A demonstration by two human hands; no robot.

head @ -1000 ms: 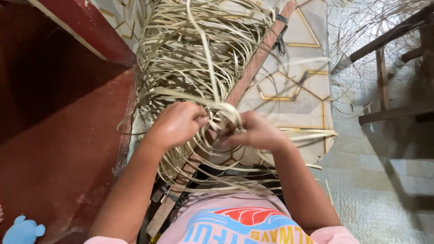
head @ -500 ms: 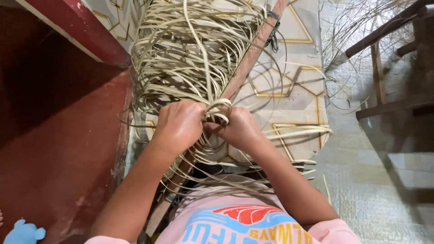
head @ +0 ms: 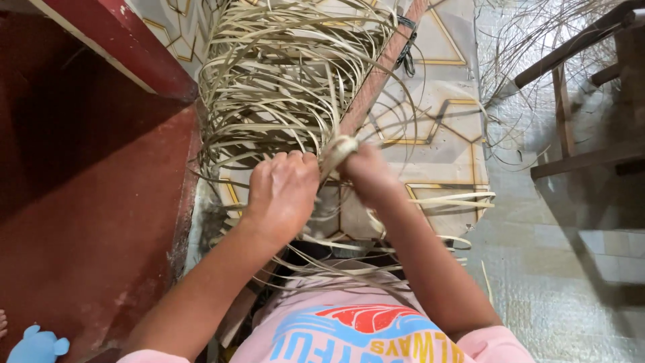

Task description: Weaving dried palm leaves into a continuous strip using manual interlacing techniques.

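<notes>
Hands: both are bunched together mid-frame. The left hand (head: 282,191) is curled into a fist around the pale strips, knuckles up. The right hand (head: 366,176) is pinched tight on a little looped knot of strip (head: 338,149) just above it.

Strips: a big loose bundle of flat pale strips (head: 289,74) fills the upper middle of the frame, arching up and away from the hands. More stray ends (head: 450,200) poke out to the right, and others lie low across the lap.

Wooden slat: a long reddish slat (head: 376,81) runs diagonally from top centre down under the hands, and the strips seem looped around it. Can't tell how firmly.

Floor: patterned tile mat (head: 437,134) under the work, red step (head: 101,202) on the left of the frame.

Risk 1: I'd guess that knot slips if the right-hand pinch eases, since those strips look springy and would fan back out.

Risk 2: strips look thin and dry, so a hard yank or a sharp fold could crack one right at the loop.

Risk 3: loose ends near the lap could get caught in the wrong pass and tangle, there's just a lot of them.

Risk 4: flat edges like that can probably slice a finger if a strip gets dragged through a closed fist.

Other stuff: wooden furniture legs (head: 578,101) in the upper right, small blue toy (head: 37,346) in the bottom left corner, both well away from the work.
</notes>
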